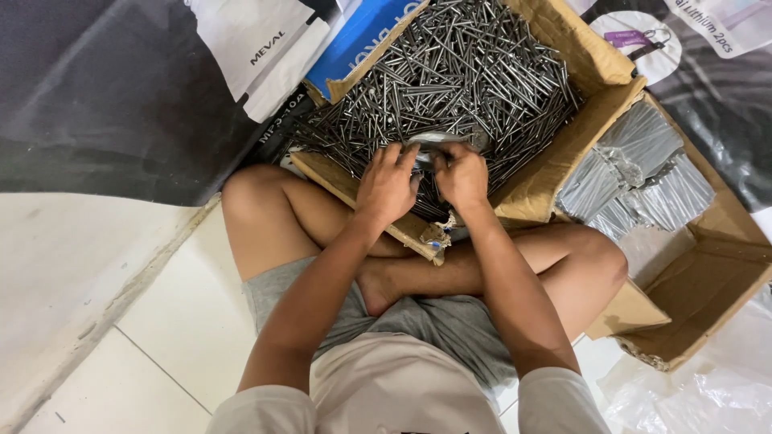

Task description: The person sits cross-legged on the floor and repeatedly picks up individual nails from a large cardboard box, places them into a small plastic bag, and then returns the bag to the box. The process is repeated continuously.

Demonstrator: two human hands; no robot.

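White tiled floor [161,337] below, dark mat [104,96] across the top, crumpled clear plastic [708,394] at lower right, evenly lit.

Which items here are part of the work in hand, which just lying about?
In use: left hand, right hand, clear bag held between them, cardboard box of loose nails.
Lying about: second box of bagged nails, white bags, crumpled plastic.
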